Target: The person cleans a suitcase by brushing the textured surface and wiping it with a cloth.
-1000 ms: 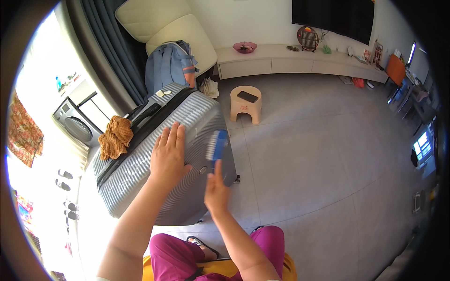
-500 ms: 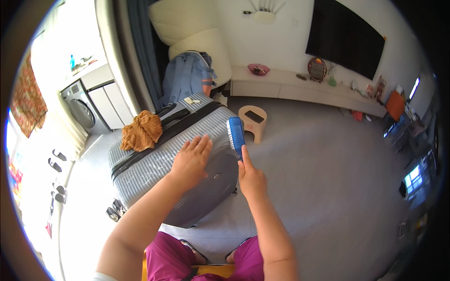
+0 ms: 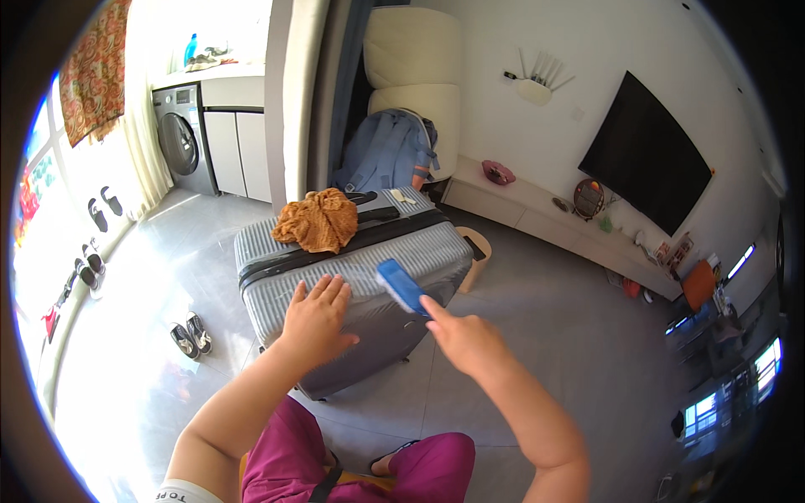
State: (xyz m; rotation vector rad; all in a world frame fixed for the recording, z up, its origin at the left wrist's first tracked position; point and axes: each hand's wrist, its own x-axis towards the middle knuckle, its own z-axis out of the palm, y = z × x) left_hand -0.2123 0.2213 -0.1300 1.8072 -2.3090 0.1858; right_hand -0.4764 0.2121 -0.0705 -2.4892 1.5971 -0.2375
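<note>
Seemingly mid-sweep, the right hand is clamped on a blue brush held just above the near edge of a grey ribbed suitcase lying flat. The left hand rests on the suitcase's near side, fingers spread flat, gripping nothing. An orange cloth sits bunched on the suitcase's far half. The suitcase is zipped shut, contents hidden. A hard stroke could probably knock the cloth off, or slide the suitcase sideways.
</note>
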